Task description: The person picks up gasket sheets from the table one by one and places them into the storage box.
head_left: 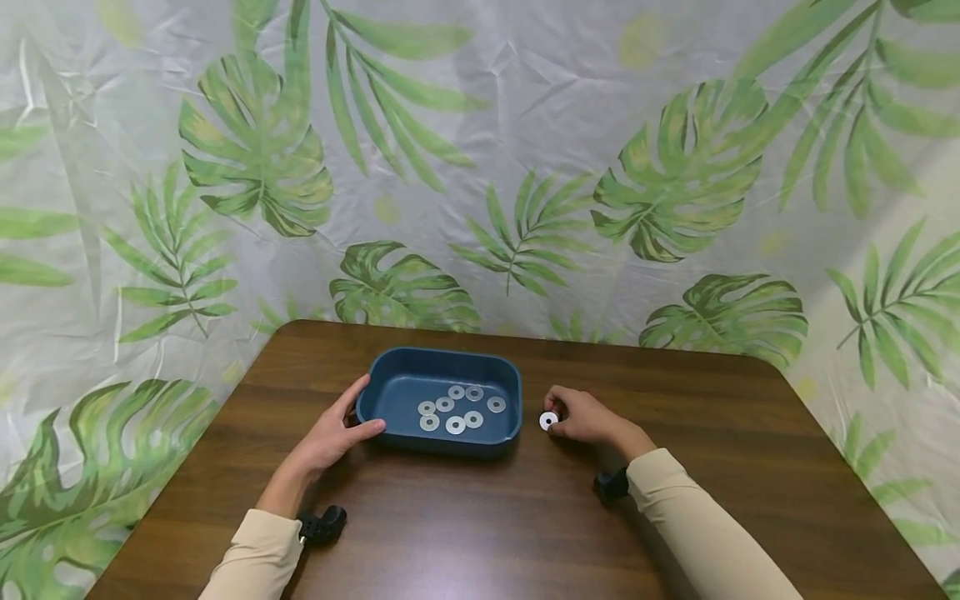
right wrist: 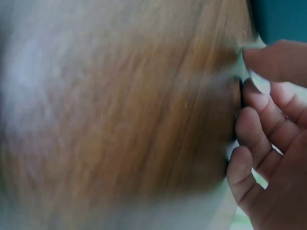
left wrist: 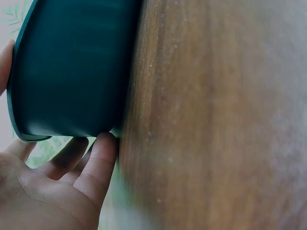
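Note:
A blue rectangular plastic tub (head_left: 450, 442) stands on the table, with several flat metal washers (head_left: 455, 425) scattered over its floor. My left hand (head_left: 330, 435) holds the tub's left end, thumb over the near corner of the rim and the other fingers against the end wall. In the left wrist view, fingertips (left wrist: 103, 148) touch the tub's wall (left wrist: 76, 72) low down. To the right of the tub, my right hand (head_left: 581, 417) pinches one washer (head_left: 549, 413) between thumb and fingers, close to the tabletop. That washer (right wrist: 259, 82) shows edge-on in the right wrist view.
The dark brown wooden table (head_left: 450, 533) has rounded far corners. Behind it hangs a pale curtain (head_left: 540, 150) printed with green leaves. A black wrist camera (head_left: 324, 525) is worn on the left wrist, another (head_left: 611, 485) on the right.

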Demonstrator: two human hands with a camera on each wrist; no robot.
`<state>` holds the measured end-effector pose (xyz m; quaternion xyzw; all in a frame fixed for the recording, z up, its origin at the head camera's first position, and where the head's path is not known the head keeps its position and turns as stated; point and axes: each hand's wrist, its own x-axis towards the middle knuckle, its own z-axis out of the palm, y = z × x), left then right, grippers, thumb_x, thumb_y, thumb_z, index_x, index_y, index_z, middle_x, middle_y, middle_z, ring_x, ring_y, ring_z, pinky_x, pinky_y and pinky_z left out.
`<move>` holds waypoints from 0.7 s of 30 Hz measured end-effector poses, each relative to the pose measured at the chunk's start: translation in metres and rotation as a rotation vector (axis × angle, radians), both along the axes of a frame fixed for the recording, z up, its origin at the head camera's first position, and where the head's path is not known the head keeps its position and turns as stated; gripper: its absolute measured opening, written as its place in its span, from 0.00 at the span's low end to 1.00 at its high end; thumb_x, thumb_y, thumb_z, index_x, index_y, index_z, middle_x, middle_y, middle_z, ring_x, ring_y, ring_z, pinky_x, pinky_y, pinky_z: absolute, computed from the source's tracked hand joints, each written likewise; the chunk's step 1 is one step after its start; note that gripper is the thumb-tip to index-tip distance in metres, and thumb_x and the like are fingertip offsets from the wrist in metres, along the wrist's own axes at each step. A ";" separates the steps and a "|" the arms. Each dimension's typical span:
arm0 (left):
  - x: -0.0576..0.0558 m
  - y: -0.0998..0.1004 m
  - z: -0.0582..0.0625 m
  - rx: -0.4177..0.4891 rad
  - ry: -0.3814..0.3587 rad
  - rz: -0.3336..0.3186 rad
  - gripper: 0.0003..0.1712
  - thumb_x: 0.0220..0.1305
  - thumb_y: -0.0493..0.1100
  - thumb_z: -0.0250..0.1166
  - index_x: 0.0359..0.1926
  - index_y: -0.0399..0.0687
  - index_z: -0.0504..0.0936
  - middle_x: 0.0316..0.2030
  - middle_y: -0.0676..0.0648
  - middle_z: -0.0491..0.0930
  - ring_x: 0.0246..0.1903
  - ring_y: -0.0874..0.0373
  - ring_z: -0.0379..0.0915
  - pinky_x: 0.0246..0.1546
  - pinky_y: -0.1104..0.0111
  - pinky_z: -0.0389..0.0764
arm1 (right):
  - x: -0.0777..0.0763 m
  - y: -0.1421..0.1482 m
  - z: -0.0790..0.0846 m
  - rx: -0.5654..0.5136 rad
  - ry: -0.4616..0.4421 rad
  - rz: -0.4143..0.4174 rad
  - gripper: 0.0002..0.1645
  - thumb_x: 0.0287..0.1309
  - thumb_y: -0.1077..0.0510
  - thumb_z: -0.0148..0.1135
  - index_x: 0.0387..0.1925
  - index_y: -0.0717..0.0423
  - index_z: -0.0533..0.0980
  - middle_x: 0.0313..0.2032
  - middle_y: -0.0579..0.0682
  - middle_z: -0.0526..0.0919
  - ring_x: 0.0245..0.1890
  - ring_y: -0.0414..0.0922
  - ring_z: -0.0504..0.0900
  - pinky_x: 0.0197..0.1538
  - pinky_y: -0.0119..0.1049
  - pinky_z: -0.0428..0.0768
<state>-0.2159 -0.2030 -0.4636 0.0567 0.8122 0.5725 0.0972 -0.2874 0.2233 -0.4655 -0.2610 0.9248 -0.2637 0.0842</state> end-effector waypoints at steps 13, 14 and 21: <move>0.001 0.000 0.001 -0.008 -0.013 0.009 0.50 0.67 0.46 0.65 0.80 0.56 0.45 0.79 0.35 0.43 0.76 0.34 0.47 0.73 0.42 0.55 | -0.003 0.007 -0.002 -0.042 -0.093 0.067 0.20 0.51 0.66 0.68 0.49 0.59 0.79 0.35 0.49 0.83 0.34 0.37 0.77 0.40 0.31 0.76; 0.001 0.000 0.001 -0.006 -0.012 0.009 0.49 0.67 0.46 0.65 0.80 0.56 0.45 0.79 0.35 0.43 0.76 0.34 0.47 0.73 0.43 0.55 | -0.003 0.007 -0.002 -0.040 -0.090 0.064 0.19 0.52 0.66 0.68 0.48 0.59 0.79 0.34 0.49 0.83 0.34 0.37 0.76 0.40 0.31 0.75; -0.001 0.000 0.001 -0.004 -0.010 0.007 0.49 0.67 0.45 0.65 0.80 0.55 0.45 0.79 0.35 0.42 0.76 0.34 0.46 0.73 0.42 0.54 | -0.002 0.005 -0.002 -0.024 -0.076 0.045 0.15 0.53 0.64 0.69 0.45 0.58 0.80 0.31 0.47 0.82 0.32 0.37 0.74 0.39 0.30 0.73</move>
